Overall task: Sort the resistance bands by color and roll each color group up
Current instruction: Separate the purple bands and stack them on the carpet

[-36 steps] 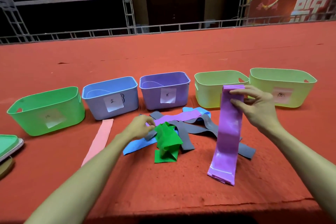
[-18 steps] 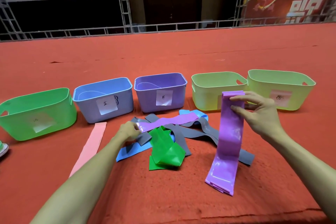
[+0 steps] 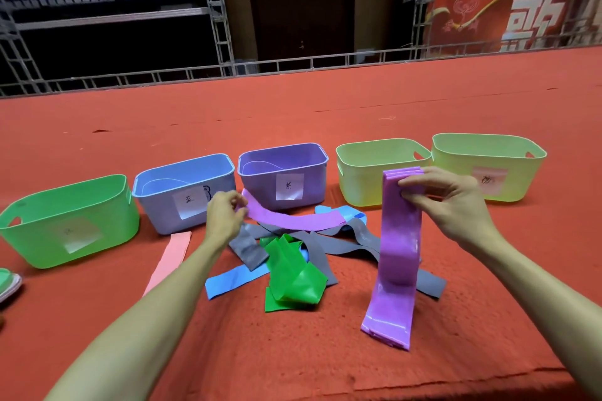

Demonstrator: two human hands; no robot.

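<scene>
Currently, the purple stack (image 3: pixel 399 244) is pinched at its top by the right hand (image 3: pixel 446 202), tail on the surface (image 3: pixel 325 361), near right. A loose purple band (image 3: pixel 293 221) over the pile is pinched by the left hand (image 3: pixel 224 220); if pulled sharply, grey bands (image 3: pixel 250 249) may be dragged along.

Red carpet (image 3: pixel 325 120) under five bins (image 3: pixel 280 172), loose bands (image 3: pixel 293 270), pink strip (image 3: pixel 169 257).
</scene>
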